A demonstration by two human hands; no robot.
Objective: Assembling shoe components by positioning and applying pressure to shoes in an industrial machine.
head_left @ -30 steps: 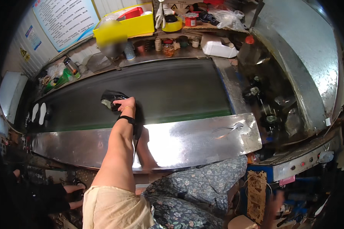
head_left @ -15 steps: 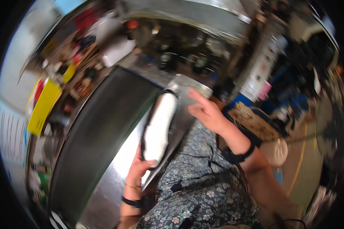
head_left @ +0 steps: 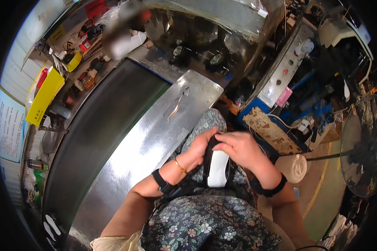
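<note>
A black shoe upper with a white sole-shaped underside [head_left: 218, 167] rests on my lap, over the floral apron [head_left: 192, 224]. My left hand [head_left: 199, 147] grips its far end from the left, fingers curled round the dark edge. From the right, my right hand [head_left: 240, 148] pinches the same end, its thumb at the top of the white face. The fingers hide that end, so what lies between them cannot be seen. Beyond my left forearm, a shiny metal plate [head_left: 134, 144] bears a thin, pointed metal tool [head_left: 176, 105].
A dark conveyor belt [head_left: 98, 125] runs along the plate's left side, with a pair of white sole-shaped pieces [head_left: 51, 226] at its near end. A yellow bin [head_left: 45, 98] stands on the left shelf. To the right are a control panel [head_left: 285, 69] and a fan [head_left: 361, 144].
The shoe has come off the metal plate area toward me and onto my lap. My right hand, apart from it before, now grips its far end together with my left.
</note>
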